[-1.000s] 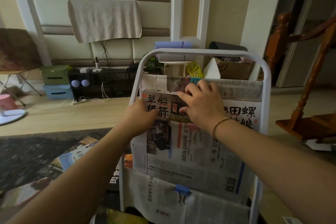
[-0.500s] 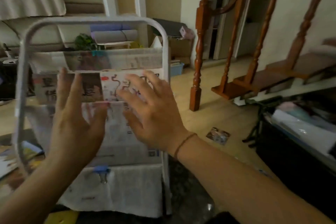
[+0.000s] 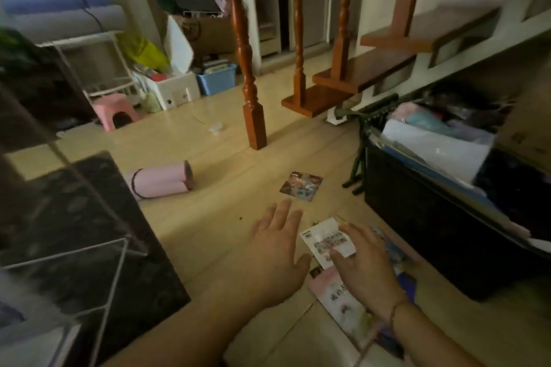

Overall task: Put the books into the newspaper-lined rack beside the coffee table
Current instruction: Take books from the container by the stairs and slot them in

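Neither hand holds anything — left hand [image 3: 275, 250] flat with fingers spread above the floor [image 3: 208, 208], right hand [image 3: 362, 262] with fingers extended, tips resting on a white booklet [image 3: 326, 240].

Books: the booklet tops a small pile [image 3: 343, 298] on the floor at 5 o'clock in the head view; a pink-covered one shows beneath. One picture card or thin book [image 3: 301, 186] lies apart, at 12 o'clock from the hands.

Rack: not clearly in view; blurred frame at 9 o'clock.

Step, as judged: reaching for the next book. Next move calls for curling the fingers under an edge, lifting, then turning back toward 9 o'clock.
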Motion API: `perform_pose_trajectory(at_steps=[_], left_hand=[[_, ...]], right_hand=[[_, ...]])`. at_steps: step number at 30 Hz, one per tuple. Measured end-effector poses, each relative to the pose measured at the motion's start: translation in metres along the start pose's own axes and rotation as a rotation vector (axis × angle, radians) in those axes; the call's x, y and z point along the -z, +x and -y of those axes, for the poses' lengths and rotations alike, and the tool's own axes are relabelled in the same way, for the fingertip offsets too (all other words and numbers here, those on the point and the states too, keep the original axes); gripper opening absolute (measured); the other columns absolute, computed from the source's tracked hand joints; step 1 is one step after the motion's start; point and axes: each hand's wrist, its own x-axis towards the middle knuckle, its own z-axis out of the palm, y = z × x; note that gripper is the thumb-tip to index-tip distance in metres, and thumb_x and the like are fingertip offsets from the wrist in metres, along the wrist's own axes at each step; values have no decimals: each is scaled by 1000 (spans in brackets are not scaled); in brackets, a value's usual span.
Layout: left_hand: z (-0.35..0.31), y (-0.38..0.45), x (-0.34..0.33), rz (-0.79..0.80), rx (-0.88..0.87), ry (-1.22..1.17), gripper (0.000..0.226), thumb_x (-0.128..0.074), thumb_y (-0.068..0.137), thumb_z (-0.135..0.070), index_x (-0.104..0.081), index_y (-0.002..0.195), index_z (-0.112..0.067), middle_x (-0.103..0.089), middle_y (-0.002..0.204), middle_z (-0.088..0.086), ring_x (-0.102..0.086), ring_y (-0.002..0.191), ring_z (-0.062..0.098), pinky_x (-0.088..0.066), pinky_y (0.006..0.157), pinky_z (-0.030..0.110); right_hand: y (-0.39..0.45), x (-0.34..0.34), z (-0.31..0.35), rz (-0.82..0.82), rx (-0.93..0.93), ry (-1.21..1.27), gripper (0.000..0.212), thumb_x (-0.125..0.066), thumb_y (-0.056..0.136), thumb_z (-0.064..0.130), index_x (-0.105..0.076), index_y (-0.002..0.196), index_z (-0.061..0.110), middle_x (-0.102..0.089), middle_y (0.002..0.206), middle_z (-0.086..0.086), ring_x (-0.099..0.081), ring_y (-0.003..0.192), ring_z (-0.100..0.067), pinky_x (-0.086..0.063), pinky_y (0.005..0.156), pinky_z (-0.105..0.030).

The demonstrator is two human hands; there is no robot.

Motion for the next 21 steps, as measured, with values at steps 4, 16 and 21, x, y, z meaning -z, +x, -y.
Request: perform_pose_trajectory(at_steps=[4, 16, 21], left_hand=[[22, 81, -69, 292, 119, 135, 82, -47, 96, -53, -1, 156, -23, 13, 164, 3, 11, 151, 29, -5, 120, 49], [81, 194, -230, 626, 242, 170, 88, -51, 95, -53, 2, 157, -20, 9, 165, 6, 10, 150, 33, -5, 119, 54], [107, 202, -264, 715, 164, 196, 79, -48, 97, -50, -2, 157, -26, 9, 165, 5, 11, 150, 34, -4, 120, 56]], right_hand=[[40, -51, -84, 211, -199, -4, 49, -59, 92, 37, -49, 136, 17, -46, 139, -4, -45, 126, -23, -41, 104, -37], [157, -190, -276, 270, -543, 19, 70, -58, 66, 60, -59, 119, 15, -62, 117, -14, -62, 99, -32, -54, 85, -41], [179, -189, -250, 283, -540, -287, 92, -66, 72, 64, -31, 145, 20, -39, 142, -13, -38, 127, -38, -40, 95, -50]])
